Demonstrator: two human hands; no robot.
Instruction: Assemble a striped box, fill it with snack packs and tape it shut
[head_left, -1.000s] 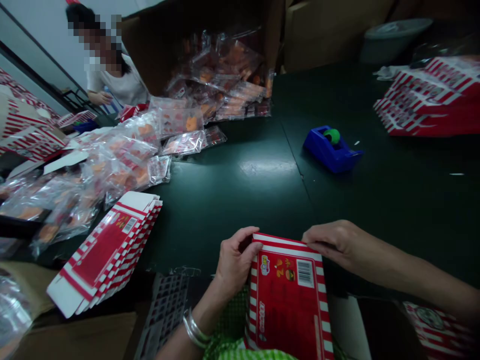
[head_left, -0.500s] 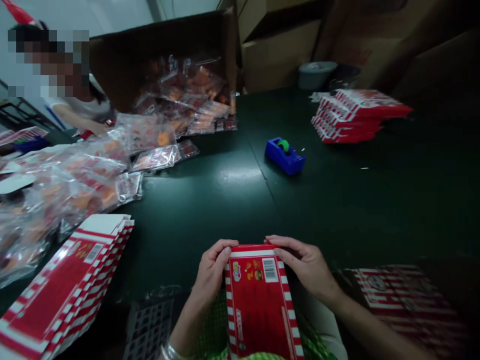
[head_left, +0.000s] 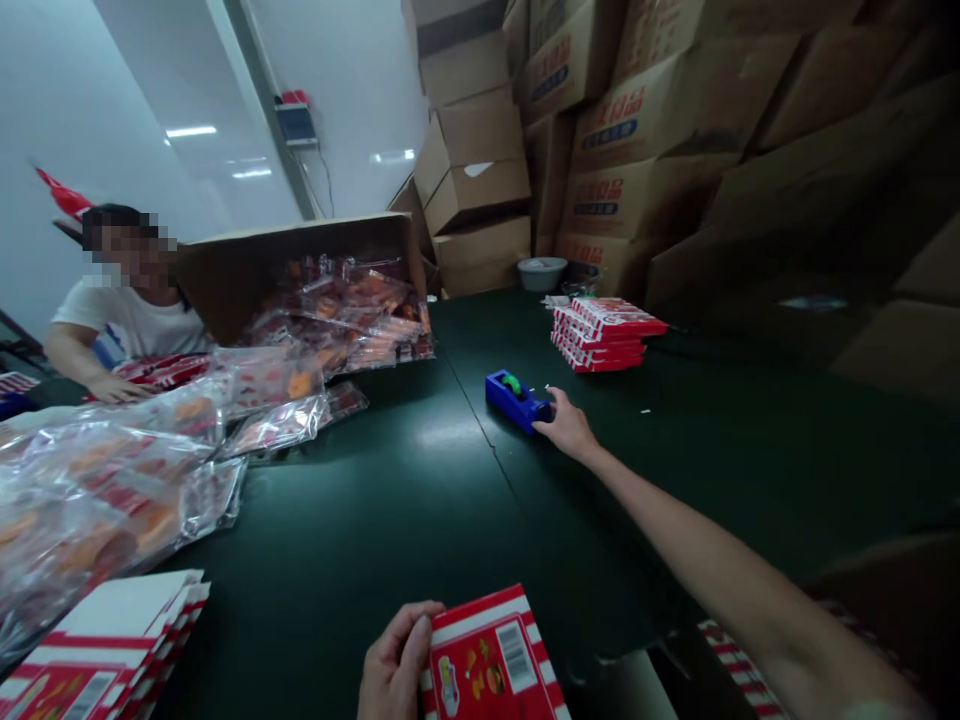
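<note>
My left hand (head_left: 397, 660) holds a red and white striped cardboard box (head_left: 487, 660) by its upper left edge, thumb on the printed face. The box bears a barcode and small food pictures, and its lower part runs out of view. Stretched forward over the table, my right hand (head_left: 568, 424) is closed at the front end of a blue tape dispenser (head_left: 511, 400) with a green core. Its thumb is on the near side and the fingers are on the far side. Any strip of tape between them is too small to make out.
Flat striped cartons (head_left: 112, 640) lie at the lower left, beside many clear bags (head_left: 135, 470) with orange contents. Finished-looking striped boxes (head_left: 600, 335) are stacked at the right. A co-worker (head_left: 142, 310) sits at the far left. Large brown cartons (head_left: 637, 130) stand behind the table (head_left: 390, 500).
My right hand has left the box and reached forward to the tape dispenser. My left hand still holds the box, now tilted and lower in view. The camera view has tipped upward.
</note>
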